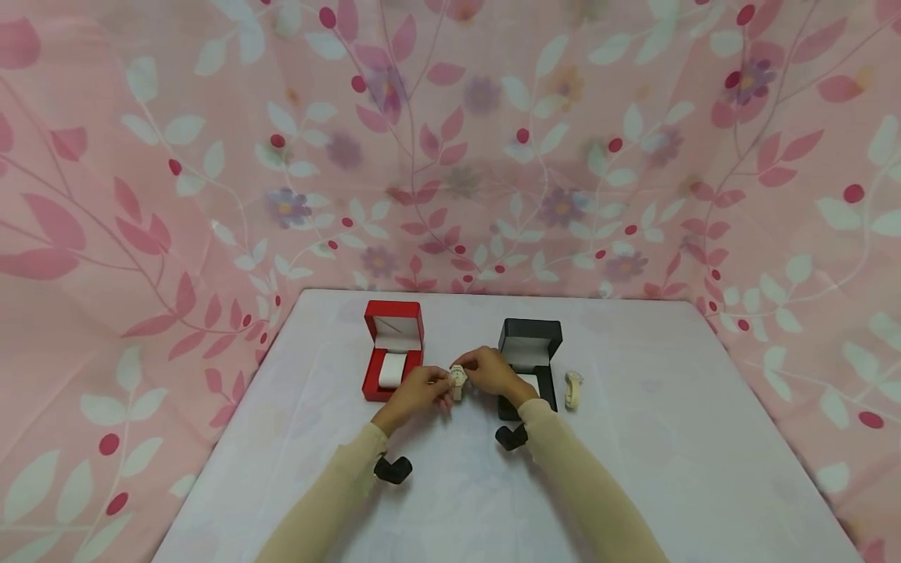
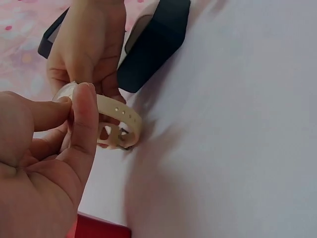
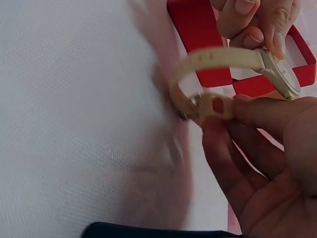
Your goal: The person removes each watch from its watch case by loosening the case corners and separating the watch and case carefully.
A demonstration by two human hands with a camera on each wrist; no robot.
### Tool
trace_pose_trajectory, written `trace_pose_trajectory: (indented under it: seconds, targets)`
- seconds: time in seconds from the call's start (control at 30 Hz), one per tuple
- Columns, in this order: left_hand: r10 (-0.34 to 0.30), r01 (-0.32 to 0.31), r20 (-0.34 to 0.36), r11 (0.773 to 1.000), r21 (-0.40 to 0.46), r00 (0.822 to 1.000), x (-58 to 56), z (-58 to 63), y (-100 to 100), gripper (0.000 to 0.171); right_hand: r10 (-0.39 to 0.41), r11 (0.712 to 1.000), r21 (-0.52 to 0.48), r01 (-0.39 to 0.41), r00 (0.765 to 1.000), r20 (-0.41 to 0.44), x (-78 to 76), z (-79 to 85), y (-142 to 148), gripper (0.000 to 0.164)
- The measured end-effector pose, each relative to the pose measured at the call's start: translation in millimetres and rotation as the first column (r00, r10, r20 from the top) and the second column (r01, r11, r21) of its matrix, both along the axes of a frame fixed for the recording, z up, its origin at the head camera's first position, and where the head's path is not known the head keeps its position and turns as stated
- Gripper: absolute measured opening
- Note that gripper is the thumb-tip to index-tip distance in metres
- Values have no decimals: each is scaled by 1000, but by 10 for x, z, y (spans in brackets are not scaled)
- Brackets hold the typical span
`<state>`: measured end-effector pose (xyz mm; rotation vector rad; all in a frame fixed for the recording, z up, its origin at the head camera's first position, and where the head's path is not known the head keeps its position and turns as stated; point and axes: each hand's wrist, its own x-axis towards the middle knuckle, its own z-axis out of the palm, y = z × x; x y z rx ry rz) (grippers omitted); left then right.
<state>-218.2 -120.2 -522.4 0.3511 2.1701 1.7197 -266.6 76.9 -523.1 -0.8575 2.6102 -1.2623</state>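
A cream wristwatch (image 1: 457, 378) with a round face is held between the two hands, its strap buckled into a loop. Thumb and finger of the left hand (image 1: 420, 389) pinch it at the case, as the left wrist view shows. The right hand (image 3: 267, 153) pinches the strap (image 3: 213, 58) near the buckle, on the lower side of the loop. Just left of the hands, an opened red watch box (image 1: 393, 307) has a white cushion (image 1: 392, 371) inside. An opened black watch box (image 1: 531, 328) stands to the right, partly covered by the right hand and wrist.
Another cream watch (image 1: 573, 390) rests on the white tablecloth (image 1: 647, 438) to the right of the black box. Pink floral cloth (image 1: 450, 164) hangs behind the table and along both sides. Black camera mounts (image 1: 393, 470) are worn at the wrists.
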Motion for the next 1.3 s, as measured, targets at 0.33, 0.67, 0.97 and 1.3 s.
trace_pose_trajectory:
  seconds: [0.33,0.67,0.97,1.3]
  targets:
    - [66,-66,6,997,-40,998,-81,-72,56,20,-31,998,60,35,998,-60,-28,-69,15,22]
    - [89,-90,-18,965,-247,996,-130,-83,171,16,-42,983,174,64,991,-128,-64,-94,-21,27]
    - [89,-87,-7,959,-269,996,-138,-121,206,21,41,978,211,-8,987,-154,19,-39,-25,44]
    - [125,-135,-63,973,-189,990,-118,-172,227,23,-91,993,56,104,978,-189,33,-140,10,30]
